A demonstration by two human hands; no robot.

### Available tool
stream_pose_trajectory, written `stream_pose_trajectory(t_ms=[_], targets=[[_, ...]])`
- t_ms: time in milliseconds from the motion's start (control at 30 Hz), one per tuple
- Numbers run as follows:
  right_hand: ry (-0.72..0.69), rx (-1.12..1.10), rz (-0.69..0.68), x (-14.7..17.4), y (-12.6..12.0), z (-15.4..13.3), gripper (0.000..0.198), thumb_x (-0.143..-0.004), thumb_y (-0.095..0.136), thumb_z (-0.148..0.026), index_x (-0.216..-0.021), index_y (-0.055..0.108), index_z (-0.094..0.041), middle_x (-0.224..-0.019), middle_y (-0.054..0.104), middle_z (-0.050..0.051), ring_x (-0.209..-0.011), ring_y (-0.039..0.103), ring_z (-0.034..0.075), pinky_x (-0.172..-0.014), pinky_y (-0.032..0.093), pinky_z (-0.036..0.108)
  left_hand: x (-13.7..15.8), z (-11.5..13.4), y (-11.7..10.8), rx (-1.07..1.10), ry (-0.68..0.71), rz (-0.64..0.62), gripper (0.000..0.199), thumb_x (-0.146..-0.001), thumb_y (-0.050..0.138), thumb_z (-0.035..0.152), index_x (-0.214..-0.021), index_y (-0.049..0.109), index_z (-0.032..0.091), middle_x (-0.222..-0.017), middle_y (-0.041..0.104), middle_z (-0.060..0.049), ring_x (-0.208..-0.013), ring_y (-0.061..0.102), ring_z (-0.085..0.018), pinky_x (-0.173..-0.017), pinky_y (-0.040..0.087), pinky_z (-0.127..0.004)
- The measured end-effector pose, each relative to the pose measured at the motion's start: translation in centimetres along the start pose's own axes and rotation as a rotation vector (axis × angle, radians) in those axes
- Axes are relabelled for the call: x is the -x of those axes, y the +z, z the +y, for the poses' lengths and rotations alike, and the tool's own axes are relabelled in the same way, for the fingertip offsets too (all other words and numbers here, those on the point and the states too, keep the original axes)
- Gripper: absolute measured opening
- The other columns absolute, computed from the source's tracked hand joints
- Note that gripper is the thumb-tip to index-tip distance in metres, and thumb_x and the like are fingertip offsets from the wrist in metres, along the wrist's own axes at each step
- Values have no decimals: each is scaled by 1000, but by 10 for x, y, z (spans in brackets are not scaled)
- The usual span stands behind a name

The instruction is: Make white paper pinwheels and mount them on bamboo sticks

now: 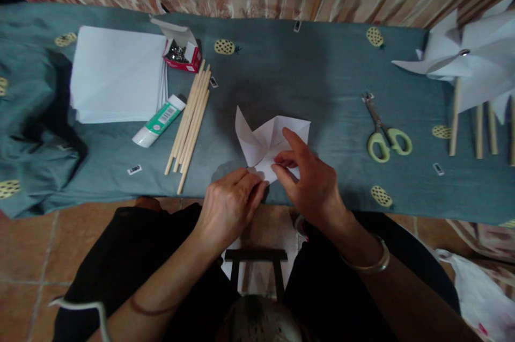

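Folded paper (274,132), one white piece, lay at the near edge of the one cloth-covered table (306,79), in front of the person, with one curled point standing up on its left side. Two hands were on it. The left hand (229,199) pinched its near corner between thumb and fingers. The right hand (311,183) had its index finger raised and its thumb and another finger close together over the paper; whether these two gripped it, I could not tell. One bracelet (372,268) circled the right wrist.

To the left lay at least four wooden sticks (191,116), side by side, and one tube (159,121) just beside them. Beyond the tube was one stack of white sheets (118,73), too closely piled to count. One open red box (192,63) held many metal pins (176,53).

To the right lay one pair of scissors (379,126) with two green handle loops. Farther right were overlapping white pinwheels (483,44), with four handles (454,122) in view.
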State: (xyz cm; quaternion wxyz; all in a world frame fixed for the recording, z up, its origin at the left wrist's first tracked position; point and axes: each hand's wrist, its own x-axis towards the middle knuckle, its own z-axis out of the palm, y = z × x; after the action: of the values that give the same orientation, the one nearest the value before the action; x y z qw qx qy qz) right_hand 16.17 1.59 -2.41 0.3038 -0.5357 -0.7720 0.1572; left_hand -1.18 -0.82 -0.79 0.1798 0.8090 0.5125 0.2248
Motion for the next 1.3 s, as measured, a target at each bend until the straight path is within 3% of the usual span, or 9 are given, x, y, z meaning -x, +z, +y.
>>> stream_pose_trajectory(t_ms=[300,933,1300], targets=[[-90,26,-44,2,-1,-2,50,-96,47,-17,-145,38,-19,-103,76,6,-94,66,20,-84,57,35,0,0,0,12,-24,-26,18,-95,52,22,-86,66,14,-77,68,-4,-68,67,-16,-62,52,-25],[-290,186,-80,9,1,-6,61,-96,45,-8,-153,24,-12,-103,74,8,-93,64,20,-85,58,33,0,1,0,7,-7,-19,20,-96,52,21,-83,65,14,-75,66,-4,-64,64,-14,-58,49,-24],[-261,306,-131,6,-1,-16,48,-98,38,-10,-146,38,-10,-87,72,9,-84,59,22,-74,56,36,1,0,0,33,-28,-46,22,-96,50,21,-80,64,14,-75,66,-4,-64,63,-14,-59,49,-25]])
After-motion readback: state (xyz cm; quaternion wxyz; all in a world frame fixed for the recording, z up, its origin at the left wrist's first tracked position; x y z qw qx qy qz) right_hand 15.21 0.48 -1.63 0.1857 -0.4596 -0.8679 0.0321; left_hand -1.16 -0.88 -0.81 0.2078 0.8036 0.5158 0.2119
